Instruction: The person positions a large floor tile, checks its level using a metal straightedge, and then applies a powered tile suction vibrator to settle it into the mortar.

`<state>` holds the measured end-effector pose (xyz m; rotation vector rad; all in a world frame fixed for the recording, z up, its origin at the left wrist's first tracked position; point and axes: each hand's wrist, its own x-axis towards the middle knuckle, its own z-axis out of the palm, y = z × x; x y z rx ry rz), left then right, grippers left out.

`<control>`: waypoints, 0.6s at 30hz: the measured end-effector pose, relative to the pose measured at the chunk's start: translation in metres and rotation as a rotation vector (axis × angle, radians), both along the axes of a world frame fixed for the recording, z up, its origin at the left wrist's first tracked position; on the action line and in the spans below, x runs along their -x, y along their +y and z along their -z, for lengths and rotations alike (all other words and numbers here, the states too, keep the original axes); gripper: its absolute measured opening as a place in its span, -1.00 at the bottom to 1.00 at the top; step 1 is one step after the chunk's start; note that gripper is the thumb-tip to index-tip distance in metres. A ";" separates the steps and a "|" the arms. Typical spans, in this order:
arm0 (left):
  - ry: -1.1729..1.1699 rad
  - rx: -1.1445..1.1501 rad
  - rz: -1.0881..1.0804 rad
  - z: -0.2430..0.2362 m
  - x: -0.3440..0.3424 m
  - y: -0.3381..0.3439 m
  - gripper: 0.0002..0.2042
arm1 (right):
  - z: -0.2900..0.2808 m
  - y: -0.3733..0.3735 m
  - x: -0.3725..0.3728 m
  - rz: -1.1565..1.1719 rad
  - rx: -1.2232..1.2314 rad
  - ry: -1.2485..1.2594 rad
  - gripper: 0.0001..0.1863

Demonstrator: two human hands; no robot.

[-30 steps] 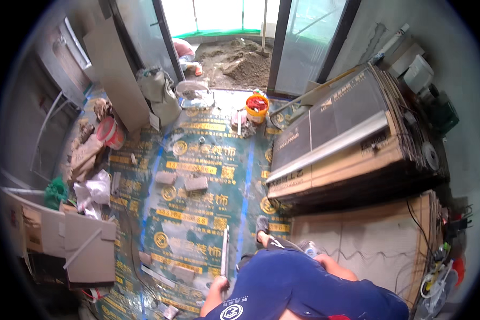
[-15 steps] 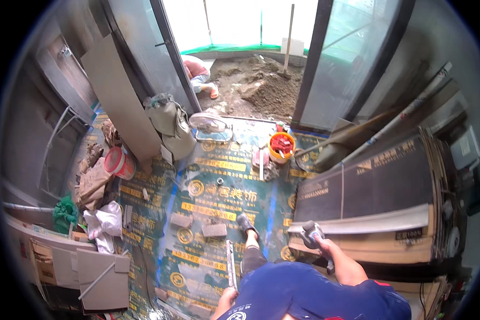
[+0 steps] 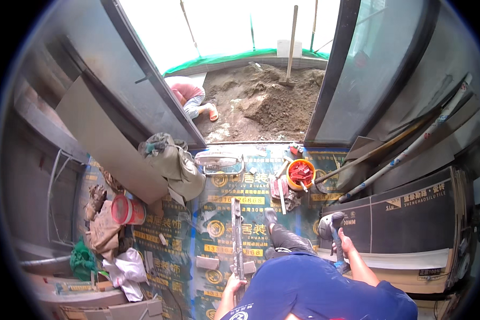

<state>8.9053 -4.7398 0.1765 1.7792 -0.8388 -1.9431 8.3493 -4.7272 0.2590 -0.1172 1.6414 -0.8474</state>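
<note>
My left hand grips a long, narrow metal bar, a straightedge or level smeared with grey, which points forward over the covered floor. My right hand is closed on a grey hand tool with a rounded head and a longer handle, held out to my right beside a stack of large dark boxed panels. My feet step forward between the two, below an orange bucket full of red pieces, with small tools and rags beside it.
An open glazed doorway leads to a soil heap with an upright long-handled tool and a crouching co-worker. A leaning board, bag, fan, red-and-white bucket and sacks line the left. Poles lean right.
I have moved forward toward the doorway, which appears larger. My right hand and its tool have risen into clear view, and the metal bar in my left hand reaches higher in the picture.
</note>
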 end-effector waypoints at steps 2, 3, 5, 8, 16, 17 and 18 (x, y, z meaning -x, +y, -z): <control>0.022 -0.116 0.001 0.001 0.019 -0.081 -0.75 | 0.028 -0.054 0.000 0.016 -0.056 0.105 -0.23; 0.028 -0.189 -0.001 -0.005 0.026 -0.112 -0.77 | 0.035 -0.072 0.001 0.021 -0.095 0.116 -0.23; 0.026 -0.227 -0.002 -0.003 0.037 -0.180 -0.80 | 0.045 -0.128 0.004 -0.001 -0.161 0.152 -0.21; 0.000 -0.188 -0.012 0.005 0.056 -0.277 -0.85 | 0.065 -0.203 0.015 -0.069 -0.249 0.171 -0.19; -0.101 -0.165 0.202 0.024 0.059 -0.467 -0.87 | 0.071 -0.398 0.046 -0.204 -0.396 0.274 -0.25; -0.146 -0.203 0.210 0.023 0.065 -0.484 -0.87 | 0.071 -0.417 0.048 -0.198 -0.381 0.270 -0.26; -0.191 -0.241 0.217 0.021 0.070 -0.500 -0.88 | 0.070 -0.433 0.050 -0.192 -0.366 0.266 -0.26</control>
